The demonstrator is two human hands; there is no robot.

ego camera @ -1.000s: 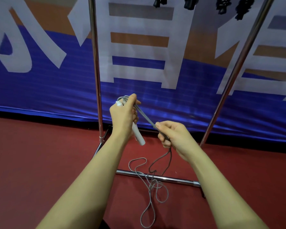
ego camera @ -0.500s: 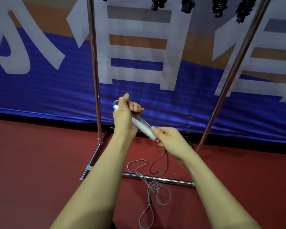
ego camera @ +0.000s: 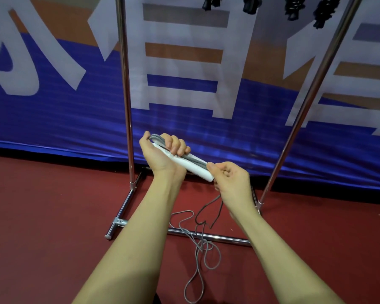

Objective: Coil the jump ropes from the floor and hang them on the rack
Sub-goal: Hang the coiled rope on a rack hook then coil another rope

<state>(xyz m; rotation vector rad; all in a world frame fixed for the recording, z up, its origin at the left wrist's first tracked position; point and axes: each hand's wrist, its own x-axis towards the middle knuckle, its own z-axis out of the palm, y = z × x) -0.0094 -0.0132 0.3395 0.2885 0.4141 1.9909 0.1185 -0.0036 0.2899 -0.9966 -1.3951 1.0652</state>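
The left hand point(ego camera: 162, 153) is gripping the white handles point(ego camera: 193, 166) and grey rope point(ego camera: 203, 246) folds, while the right hand point(ego camera: 230, 178) is pinching the rope at the handles' lower end. The slack is trailing down onto the red floor point(ego camera: 42, 227), lying across the rack point(ego camera: 125, 88) base bar.

Dark red floor point(ego camera: 42, 227). On it: chrome rack base point(ego camera: 208, 235), crossbar and side feet; loose grey jump rope loops point(ego camera: 201, 255) lying tangled across crossbar, trailing toward camera.

left hand point(ego camera: 162, 156) grips white handle point(ego camera: 193, 166) | right hand point(ego camera: 230, 181) pinches grey rope point(ego camera: 198, 244) | slack on floor point(ego camera: 53, 216)
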